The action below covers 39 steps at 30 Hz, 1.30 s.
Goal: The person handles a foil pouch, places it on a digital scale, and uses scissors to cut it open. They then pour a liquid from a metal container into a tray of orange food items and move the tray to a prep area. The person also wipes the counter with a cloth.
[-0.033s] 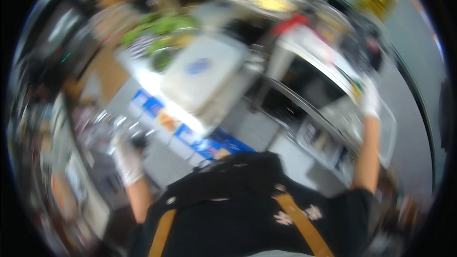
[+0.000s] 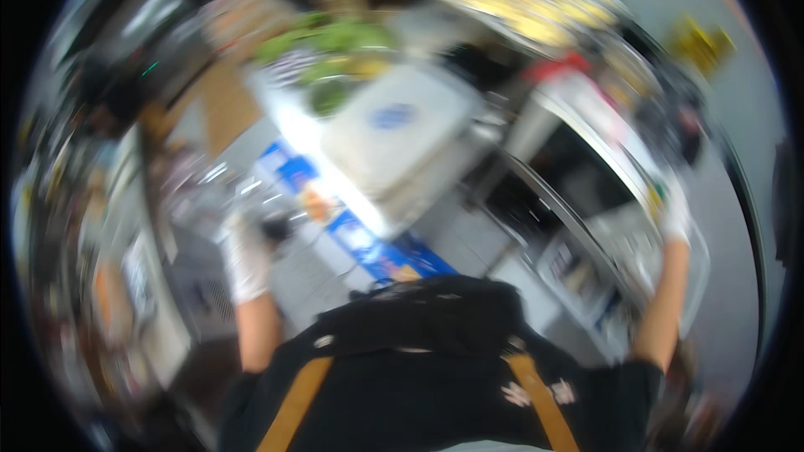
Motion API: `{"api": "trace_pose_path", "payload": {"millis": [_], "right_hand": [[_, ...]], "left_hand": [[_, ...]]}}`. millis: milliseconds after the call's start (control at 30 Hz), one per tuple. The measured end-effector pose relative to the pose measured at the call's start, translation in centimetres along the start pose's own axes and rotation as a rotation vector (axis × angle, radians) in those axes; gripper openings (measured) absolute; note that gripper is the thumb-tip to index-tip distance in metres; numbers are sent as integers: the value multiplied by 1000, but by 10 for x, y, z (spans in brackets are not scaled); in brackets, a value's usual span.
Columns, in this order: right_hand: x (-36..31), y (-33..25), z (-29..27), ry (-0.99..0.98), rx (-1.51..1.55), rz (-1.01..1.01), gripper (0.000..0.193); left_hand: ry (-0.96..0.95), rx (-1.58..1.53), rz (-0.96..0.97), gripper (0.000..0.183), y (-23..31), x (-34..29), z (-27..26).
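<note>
My left hand, in a white glove, is out at the left, at the edge of a shiny, see-through bundle that looks like clear plastic. A small dark round shape shows beside its fingers. Blur hides whether the hand grips either one. Far to the right, my white-gloved right hand reaches to the end of a white-topped unit. By its fingertips is a small green and yellow thing. Those fingers are smeared too, so their hold is unclear.
Between my hands a large pale lidded container stands on a white surface, with green leaves behind it. Blue-and-white boxes sit below. A tray of yellow pieces lies at the back. A clear plastic bin is at right.
The whole scene has slid to the right and slightly down in the picture, as the view turned. Both gloved hands keep about the same places beside the things near them.
</note>
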State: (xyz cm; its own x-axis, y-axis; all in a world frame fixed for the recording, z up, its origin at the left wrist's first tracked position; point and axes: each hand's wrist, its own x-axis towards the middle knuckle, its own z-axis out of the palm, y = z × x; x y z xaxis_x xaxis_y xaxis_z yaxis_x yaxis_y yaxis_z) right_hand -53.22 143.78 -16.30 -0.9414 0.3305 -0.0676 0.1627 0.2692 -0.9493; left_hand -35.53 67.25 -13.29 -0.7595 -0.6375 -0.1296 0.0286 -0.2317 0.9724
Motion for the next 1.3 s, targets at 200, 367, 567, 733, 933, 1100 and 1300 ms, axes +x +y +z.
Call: {"api": "trace_pose_path", "payload": {"millis": [200,367,567,733,933,1100,1300], "right_hand": [[67,74,-91,-131,-1017,-442,46],[29,60,-103,-65,-1343,-345,73],[-69,-3,6,125,-528,-510,62],[-170,-124,260,-370,67,-512,58],[-260,-243,508,-875,138,-793,61],[-313,-273,653,-1033,101,-1356,58],[-291,-238,816,-1060,-29,-81,54]], "left_hand": [[-229,-447,92,38,-7,10,21],[-236,-429,81,36,-3,15,17],[-121,-484,97,56,-9,43,-34],[-147,-444,139,64,-9,57,-69],[-111,-398,88,43,3,63,-122],[-35,-390,133,28,25,69,-176],[109,-365,151,22,44,65,-248]]}}
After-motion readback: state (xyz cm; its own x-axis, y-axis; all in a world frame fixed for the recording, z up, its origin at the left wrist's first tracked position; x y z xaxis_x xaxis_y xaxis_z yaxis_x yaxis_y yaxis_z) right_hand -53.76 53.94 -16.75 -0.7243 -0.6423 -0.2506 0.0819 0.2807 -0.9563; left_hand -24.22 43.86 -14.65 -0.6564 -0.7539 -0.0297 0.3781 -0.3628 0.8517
